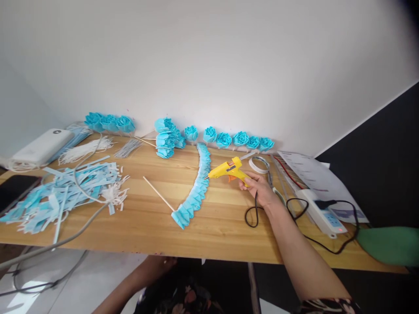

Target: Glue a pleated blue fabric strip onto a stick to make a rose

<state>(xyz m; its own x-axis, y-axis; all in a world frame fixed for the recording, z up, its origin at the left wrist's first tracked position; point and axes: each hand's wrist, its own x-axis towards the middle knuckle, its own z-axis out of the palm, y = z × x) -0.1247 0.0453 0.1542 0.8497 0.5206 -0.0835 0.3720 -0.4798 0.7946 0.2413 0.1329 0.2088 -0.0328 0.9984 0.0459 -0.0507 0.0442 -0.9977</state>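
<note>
My right hand point(257, 187) is closed around the handle of a yellow hot glue gun point(225, 169) over the table. The gun's nozzle points left, close to a curved, pleated blue strip point(198, 185); I cannot tell whether they touch. At the strip's near end lies a thin wooden stick point(159, 193), slanting away to the upper left. My left hand point(160, 264) rests low by the table's front edge, with its fingers mostly hidden. A black cord loops below my right hand.
Blue flowers point(241, 138) line the wall, with a bunch point(165, 138) midway. Left are cut blue-and-white strips point(68, 192), white cords point(85, 149), a white power bank point(42, 147) and a phone point(16, 192). Right are a tape roll point(259, 165), papers point(314, 174) and a power strip point(322, 213).
</note>
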